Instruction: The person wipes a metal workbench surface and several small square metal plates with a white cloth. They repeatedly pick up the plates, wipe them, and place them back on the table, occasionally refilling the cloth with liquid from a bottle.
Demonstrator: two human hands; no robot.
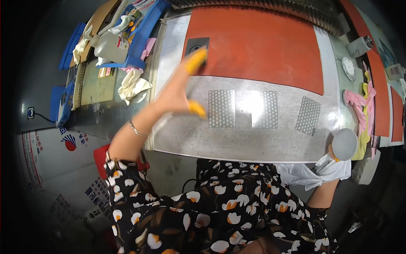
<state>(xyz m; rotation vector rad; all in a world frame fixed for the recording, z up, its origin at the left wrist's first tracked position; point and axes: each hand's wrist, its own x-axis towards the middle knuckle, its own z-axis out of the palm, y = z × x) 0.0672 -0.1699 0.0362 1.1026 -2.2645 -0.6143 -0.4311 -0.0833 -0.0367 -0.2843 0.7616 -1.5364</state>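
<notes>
Head view shows her left hand (pixel 177 91) spread, its yellow-capped fingertips (pixel 195 60) pressing the dark square plate (pixel 197 44) flat, while her right hand (pixel 338 158) grips a white cloth (pixel 313 173) beside a grey disc (pixel 344 144).

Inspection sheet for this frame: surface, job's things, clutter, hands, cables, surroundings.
Surface: metal bench with an orange mat.
Job's things: dark square piece on the mat; three perforated sheets on the metal.
Clutter: crumpled cloths, pink and yellow rags, blue tray.
Hands: left hand, yellow fingertip covers, reaches to the dark piece; right hand holds a white cloth.
Cables: black cable at left.
Surroundings: printed white panel below left.
</notes>
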